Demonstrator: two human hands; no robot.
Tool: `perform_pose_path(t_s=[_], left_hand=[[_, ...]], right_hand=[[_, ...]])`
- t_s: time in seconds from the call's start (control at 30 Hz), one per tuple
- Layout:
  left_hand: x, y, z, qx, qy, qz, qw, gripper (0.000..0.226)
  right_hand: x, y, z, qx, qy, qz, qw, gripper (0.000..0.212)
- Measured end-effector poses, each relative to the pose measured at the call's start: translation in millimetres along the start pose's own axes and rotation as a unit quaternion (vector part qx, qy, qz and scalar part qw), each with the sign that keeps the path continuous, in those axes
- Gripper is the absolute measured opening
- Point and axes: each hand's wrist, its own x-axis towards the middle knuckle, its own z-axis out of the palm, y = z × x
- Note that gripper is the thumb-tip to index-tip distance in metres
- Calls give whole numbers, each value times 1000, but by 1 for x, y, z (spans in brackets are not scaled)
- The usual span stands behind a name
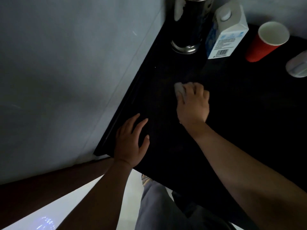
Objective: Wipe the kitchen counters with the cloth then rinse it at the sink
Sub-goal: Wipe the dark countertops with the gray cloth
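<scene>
A black counter (232,100) runs along a grey wall. My right hand (193,102) presses down on a small pale cloth (178,87) in the middle of the counter; only the cloth's far-left edge shows past my fingers. My left hand (131,143) rests flat on the counter's near-left corner, fingers spread, holding nothing. No sink is in view.
At the back of the counter stand a shiny metal container (189,25), a white and blue carton (226,32), a red paper cup (265,42) and a pale round object (297,65) at the right edge. The grey wall (66,63) borders the counter's left side.
</scene>
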Motion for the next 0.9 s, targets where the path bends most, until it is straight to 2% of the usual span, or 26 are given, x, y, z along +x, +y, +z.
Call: perform_pose_path(t_s=[0.1,0.2,0.27,0.33,0.47,0.57,0.73,0.83,0.9], left_hand=[[1,-3,0,6,-3,-1,1000,51],[0,-3,1,10,-10,-1,1000,51],[1,-3,1,0,-7,-4,1000,51],[0,-3,1,-7,-4,-6,1000,50],[0,-3,2,-13,5,-5,1000,49],[1,-5,3,-13,11,-3,1000,49],[1,-4,2,15,9,13,1000,49],[1,-3,1,25,-2,11,1000,52],[1,-1,0,22,-5,10,1000,53]], right_hand=[[-23,-15,2,19,-27,-97,995,37],[-64,7,-5,18,-79,-123,989,39],[-61,24,-11,18,-77,-118,990,38],[-31,29,-9,13,-38,-74,996,38],[48,-2,9,4,14,4,1000,41],[63,-29,18,-11,5,-24,1000,39],[-16,-30,16,34,-20,-131,991,35],[-83,-15,8,40,-40,-119,991,35],[-120,3,-3,25,-21,-97,995,33]])
